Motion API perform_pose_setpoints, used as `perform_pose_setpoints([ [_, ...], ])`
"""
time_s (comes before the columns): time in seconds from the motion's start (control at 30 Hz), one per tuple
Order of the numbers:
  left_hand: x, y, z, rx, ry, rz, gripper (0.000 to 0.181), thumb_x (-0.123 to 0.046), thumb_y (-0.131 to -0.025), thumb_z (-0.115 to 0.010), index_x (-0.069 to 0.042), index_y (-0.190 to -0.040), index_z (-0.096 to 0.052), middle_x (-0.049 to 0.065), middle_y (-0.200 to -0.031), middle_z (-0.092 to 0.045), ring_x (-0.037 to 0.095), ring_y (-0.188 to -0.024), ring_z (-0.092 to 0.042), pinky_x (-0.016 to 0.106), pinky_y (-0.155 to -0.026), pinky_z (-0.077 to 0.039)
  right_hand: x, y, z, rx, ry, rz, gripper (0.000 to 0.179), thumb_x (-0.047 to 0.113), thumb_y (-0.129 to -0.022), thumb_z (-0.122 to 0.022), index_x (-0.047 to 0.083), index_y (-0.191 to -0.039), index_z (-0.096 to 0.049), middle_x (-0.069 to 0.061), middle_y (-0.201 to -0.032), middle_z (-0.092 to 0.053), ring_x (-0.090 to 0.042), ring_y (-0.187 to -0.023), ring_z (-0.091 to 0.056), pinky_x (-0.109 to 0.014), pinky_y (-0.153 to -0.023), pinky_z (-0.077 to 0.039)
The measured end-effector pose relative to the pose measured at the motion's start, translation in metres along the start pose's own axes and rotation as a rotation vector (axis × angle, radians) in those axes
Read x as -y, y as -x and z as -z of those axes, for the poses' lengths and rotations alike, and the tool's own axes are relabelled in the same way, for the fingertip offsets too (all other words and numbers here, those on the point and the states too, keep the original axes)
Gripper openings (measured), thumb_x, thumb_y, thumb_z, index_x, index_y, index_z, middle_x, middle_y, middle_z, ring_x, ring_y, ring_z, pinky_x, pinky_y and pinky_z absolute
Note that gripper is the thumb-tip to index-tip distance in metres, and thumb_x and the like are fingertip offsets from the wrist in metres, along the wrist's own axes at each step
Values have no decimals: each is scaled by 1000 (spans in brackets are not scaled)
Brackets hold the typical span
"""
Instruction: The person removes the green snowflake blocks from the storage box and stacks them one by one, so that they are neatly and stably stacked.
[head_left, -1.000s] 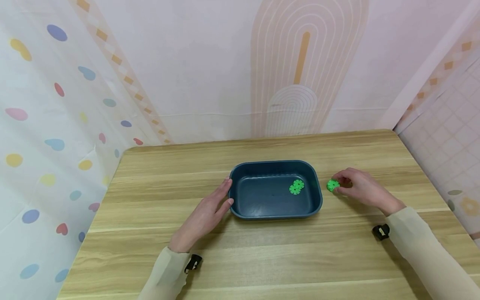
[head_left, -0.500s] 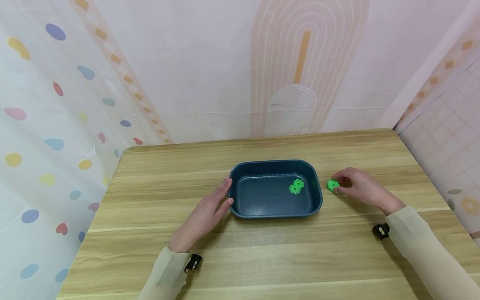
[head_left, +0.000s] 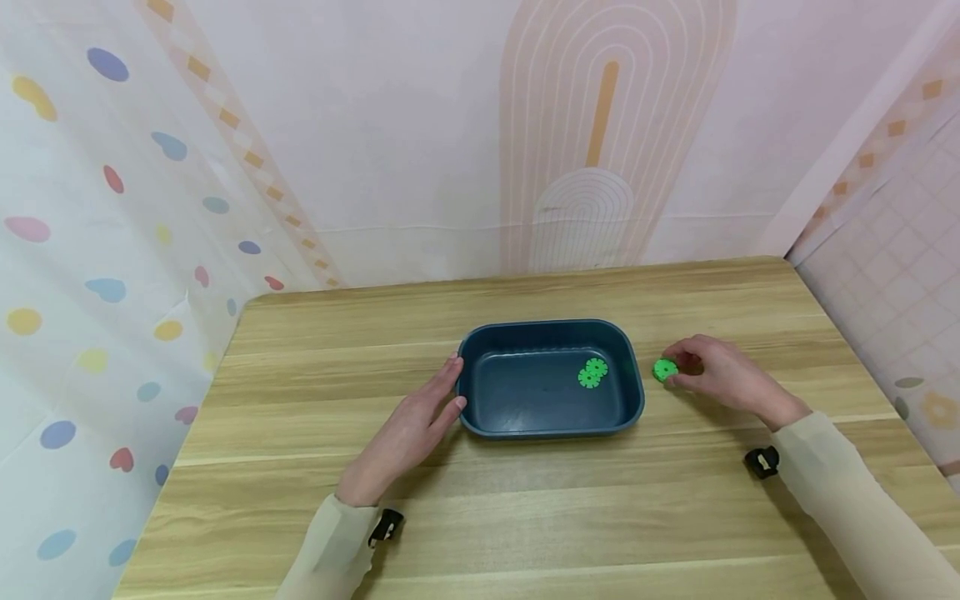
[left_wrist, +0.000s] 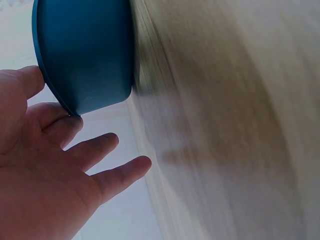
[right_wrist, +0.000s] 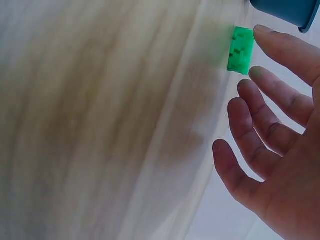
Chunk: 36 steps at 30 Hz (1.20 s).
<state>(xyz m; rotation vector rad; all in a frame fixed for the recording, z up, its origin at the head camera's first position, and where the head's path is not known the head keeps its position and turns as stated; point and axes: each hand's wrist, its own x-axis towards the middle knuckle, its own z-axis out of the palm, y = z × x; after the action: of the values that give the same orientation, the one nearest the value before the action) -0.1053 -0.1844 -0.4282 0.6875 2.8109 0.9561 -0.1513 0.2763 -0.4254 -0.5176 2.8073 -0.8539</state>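
Note:
A dark blue rectangular basin [head_left: 551,432] stands on the wooden table. Two green notched snowflake discs [head_left: 589,378] lie overlapping on its floor, toward the right end. My left hand [head_left: 408,433] touches the basin's left end; the left wrist view has the thumb and a fingertip at the rim, the other fingers spread loosely. Just right of the basin, a short stack of green snowflake discs [right_wrist: 241,51] sits at table level. My right hand [head_left: 723,377] pinches this stack's near side between thumb and index finger, its other fingers curled loosely behind.
The wooden table [head_left: 540,517] reaches back to a patterned curtain [head_left: 405,150] along the far edge. More printed cloth hangs at the left and right sides. Each wrist wears a small black strap device [head_left: 762,462].

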Motion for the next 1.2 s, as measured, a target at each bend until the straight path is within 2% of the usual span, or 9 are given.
perform_pose_setpoints([
  [0.17, 0, 0, 0, -3, -1, -1, 60, -27, -112, -50, -6, -163, -28, 9, -169, -24, 27, -154, -28, 50, -122, -29, 5, 5, 2, -31, -14, 17, 37, 15, -93, -79, -4, -123, -68, -17, -115, -68, -33, -103, -63, -55, -91, -54],
  [0.4, 0, 2, 0, -4, 4, -2, 60, -28, -112, -50, -6, -163, -27, 9, -169, -23, 26, -154, -27, 49, -122, -29, 20, 15, 9, -96, -34, 12, 40, 24, -101, -71, -2, -130, -66, -24, -132, -65, -45, -125, -57, -65, -101, -47],
  [0.7, -1, 2, 0, 1, 1, 7, 60, -28, -112, -49, -6, -164, -27, 9, -170, -22, 26, -154, -26, 50, -122, -28, 50, 19, 1, -316, -1, 190, 35, 11, -97, -74, 0, -130, -68, -20, -134, -67, -42, -123, -62, -61, -97, -51],
  [0.8, -1, 1, 0, 0, 1, 2, 60, -29, -112, -49, -6, -164, -27, 10, -170, -23, 26, -154, -26, 50, -122, -28, 62, 18, -4, -354, -5, 239, 37, 9, -94, -76, 0, -129, -68, -20, -137, -65, -43, -125, -60, -62, -100, -49],
  [1.0, -1, 1, 0, -3, -2, 1, 60, -29, -112, -48, -6, -163, -27, 10, -169, -24, 27, -154, -26, 50, -122, -28, 81, 14, -18, -335, -5, 301, 39, 11, -93, -77, -1, -129, -68, -19, -143, -60, -42, -129, -58, -59, -95, -54],
  [1.2, 0, 0, -1, -4, -10, -13, 59, -29, -112, -48, -5, -163, -28, 9, -169, -24, 25, -154, -26, 49, -123, -28, 99, 5, -31, -229, 5, 282, 43, 20, -97, -74, 0, -135, -65, -18, -150, -54, -42, -137, -51, -62, -107, -45],
])
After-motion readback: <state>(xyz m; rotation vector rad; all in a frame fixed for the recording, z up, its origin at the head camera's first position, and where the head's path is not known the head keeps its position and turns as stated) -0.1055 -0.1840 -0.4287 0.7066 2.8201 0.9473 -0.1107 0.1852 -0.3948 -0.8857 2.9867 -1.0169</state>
